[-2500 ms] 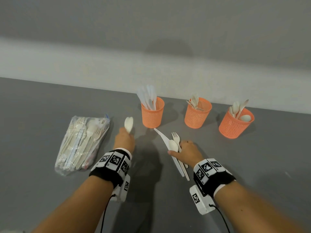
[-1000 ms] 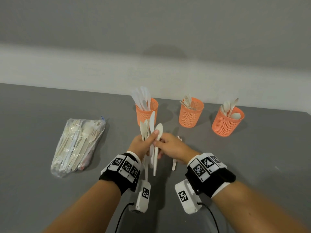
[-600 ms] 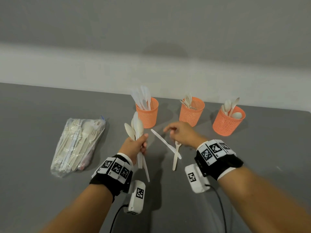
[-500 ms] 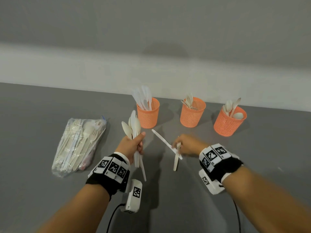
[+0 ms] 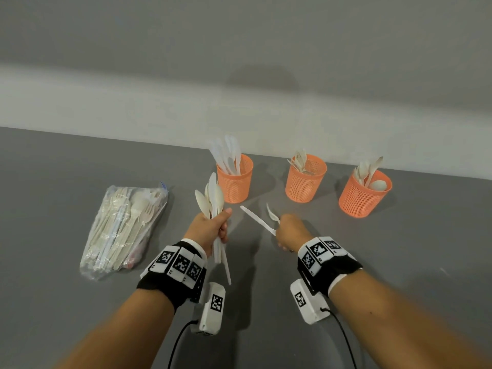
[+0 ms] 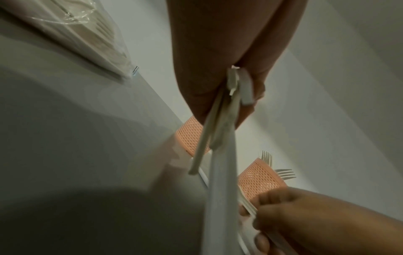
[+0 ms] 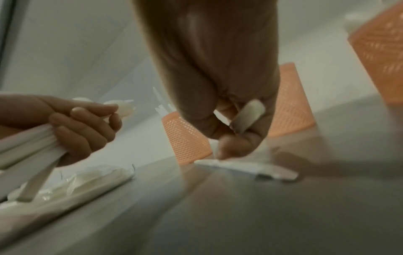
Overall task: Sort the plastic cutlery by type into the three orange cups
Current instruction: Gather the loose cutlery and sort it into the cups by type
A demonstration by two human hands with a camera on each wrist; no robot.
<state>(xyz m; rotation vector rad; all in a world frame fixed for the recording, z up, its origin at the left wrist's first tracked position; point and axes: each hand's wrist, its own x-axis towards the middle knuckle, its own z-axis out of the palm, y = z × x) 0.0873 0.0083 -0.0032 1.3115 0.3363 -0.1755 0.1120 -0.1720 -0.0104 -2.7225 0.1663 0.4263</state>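
Worktop (image 5: 53,195) fills the lower frame, bag (image 5: 125,225) of cutlery at left. Three cups (image 5: 235,182) stand in a row at upper centre (knives, forks, spoons). Left hand (image 5: 210,227) grips a bundle (image 5: 211,198); right hand (image 5: 290,231) pinches a fork (image 5: 272,214) beside a knife (image 5: 257,219).

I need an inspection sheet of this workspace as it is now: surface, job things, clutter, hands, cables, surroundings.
Surface: grey table, matte.
Job's things: three orange cups in a row at the back; left one holds knives, middle forks, right spoons. One knife lies on the table.
Clutter: clear bag of cutlery at the left.
Hands: left hand grips a bundle of spoons and a knife; right hand holds a fork.
Cables: black cable from each wrist camera.
Surroundings: pale wall behind.
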